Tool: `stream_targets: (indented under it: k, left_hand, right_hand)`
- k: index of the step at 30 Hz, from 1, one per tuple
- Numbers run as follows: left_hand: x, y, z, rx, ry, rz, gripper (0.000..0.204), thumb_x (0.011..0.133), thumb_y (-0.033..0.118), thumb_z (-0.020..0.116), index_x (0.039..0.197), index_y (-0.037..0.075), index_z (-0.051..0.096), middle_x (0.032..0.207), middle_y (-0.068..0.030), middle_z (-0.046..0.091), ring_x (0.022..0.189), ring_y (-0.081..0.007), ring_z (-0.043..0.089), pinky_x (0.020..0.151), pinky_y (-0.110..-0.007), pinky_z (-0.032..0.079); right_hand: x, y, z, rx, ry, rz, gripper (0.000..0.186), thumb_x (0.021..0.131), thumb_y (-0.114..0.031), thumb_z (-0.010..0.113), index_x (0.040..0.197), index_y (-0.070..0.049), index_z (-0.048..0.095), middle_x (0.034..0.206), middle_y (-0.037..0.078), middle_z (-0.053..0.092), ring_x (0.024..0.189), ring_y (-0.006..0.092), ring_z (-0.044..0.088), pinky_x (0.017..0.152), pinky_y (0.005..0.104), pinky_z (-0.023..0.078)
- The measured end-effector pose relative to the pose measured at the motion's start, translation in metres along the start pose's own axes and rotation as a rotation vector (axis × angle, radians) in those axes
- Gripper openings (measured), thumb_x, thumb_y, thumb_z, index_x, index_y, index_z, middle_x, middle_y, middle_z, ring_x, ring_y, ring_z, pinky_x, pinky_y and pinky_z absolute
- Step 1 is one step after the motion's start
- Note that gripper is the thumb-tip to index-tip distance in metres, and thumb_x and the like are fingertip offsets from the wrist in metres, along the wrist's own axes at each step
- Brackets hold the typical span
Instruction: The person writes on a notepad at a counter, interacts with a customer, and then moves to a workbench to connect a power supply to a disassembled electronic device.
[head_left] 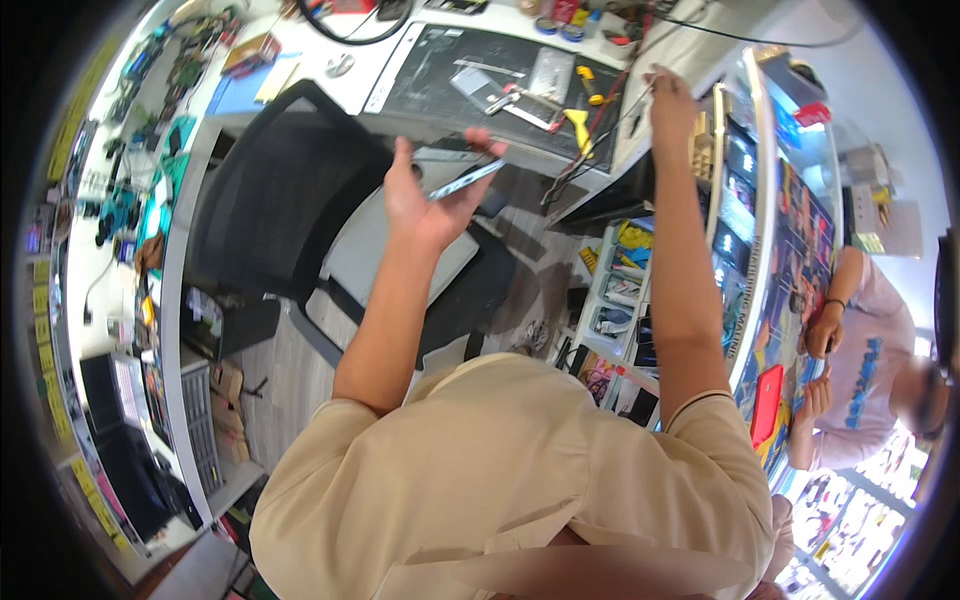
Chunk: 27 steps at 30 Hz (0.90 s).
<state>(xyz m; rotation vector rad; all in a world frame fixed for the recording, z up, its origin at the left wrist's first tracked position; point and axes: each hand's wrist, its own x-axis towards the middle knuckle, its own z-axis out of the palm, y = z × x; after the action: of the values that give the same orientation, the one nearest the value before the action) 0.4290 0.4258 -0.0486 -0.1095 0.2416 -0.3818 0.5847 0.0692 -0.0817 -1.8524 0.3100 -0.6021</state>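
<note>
My left hand [415,200] is raised over the seat of a black mesh chair [275,190], fingers curled round thin phone-like slabs [467,178] with pale edges. My right hand [672,100] reaches up to the far right end of the worktop, fingers closed at a thin dark cable [640,104] that runs down leftward. Left of it, a dark work mat [420,90] carries a yellow-handled tool [586,88], a yellow scraper-like tool [578,130], a clear packet [550,75] and several small parts and tools.
Drawers of small items [620,280] stand below my right arm. A glass-fronted counter [750,250] runs down the right, with a red phone-like object [766,400] on it and another person's hands [824,330] beside it. Cluttered white shelving [100,280] lines the left.
</note>
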Motion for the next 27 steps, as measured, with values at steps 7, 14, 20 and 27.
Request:
stream_targets:
  k: [7, 14, 20, 27]
  left_hand:
    - [-0.004, -0.046, -0.006, 0.204, -0.269, -0.249, 0.076, 0.111, 0.053, 0.048, 0.152, -0.011, 0.043, 0.15, -0.0267, 0.057, 0.117, -0.0335, 0.068, 0.109, -0.056, 0.055]
    - [0.047, -0.141, -0.015, 0.989, -0.159, -0.389, 0.076, 0.105, 0.063, 0.052, 0.145, -0.001, 0.059, 0.13, -0.0199, 0.07, 0.082, -0.0262, 0.073, 0.078, -0.044, 0.065]
    - [0.104, -0.167, 0.01, 0.854, -0.254, -0.289, 0.077, 0.102, 0.068, 0.057, 0.135, -0.001, 0.064, 0.114, -0.012, 0.069, 0.081, -0.026, 0.073, 0.075, -0.045, 0.065]
    - [0.165, -0.15, 0.038, 0.796, -0.239, -0.082, 0.076, 0.103, 0.069, 0.056, 0.134, -0.001, 0.059, 0.129, -0.0091, 0.064, 0.085, -0.0291, 0.071, 0.081, -0.051, 0.061]
  right_hand:
    - [-0.131, -0.003, -0.057, 0.263, -0.056, 0.015, 0.041, 0.115, -0.036, 0.053, 0.119, 0.0, 0.073, 0.093, 0.001, 0.066, 0.091, 0.0121, 0.057, 0.09, 0.0298, 0.045]
    - [-0.252, 0.036, -0.075, 0.347, -0.244, 0.204, 0.025, 0.113, -0.023, 0.057, 0.121, -0.004, 0.07, 0.098, 0.002, 0.069, 0.095, 0.0099, 0.061, 0.088, 0.0285, 0.049]
    - [-0.312, 0.101, -0.093, 0.249, -0.393, 0.3, 0.031, 0.112, -0.031, 0.06, 0.118, -0.002, 0.07, 0.101, 0.004, 0.071, 0.097, 0.0134, 0.063, 0.093, 0.0325, 0.051]
    - [-0.388, 0.141, -0.157, 0.674, -0.179, 0.759, 0.034, 0.109, -0.035, 0.066, 0.116, -0.002, 0.069, 0.093, 0.001, 0.063, 0.089, 0.0134, 0.059, 0.085, 0.0317, 0.049]
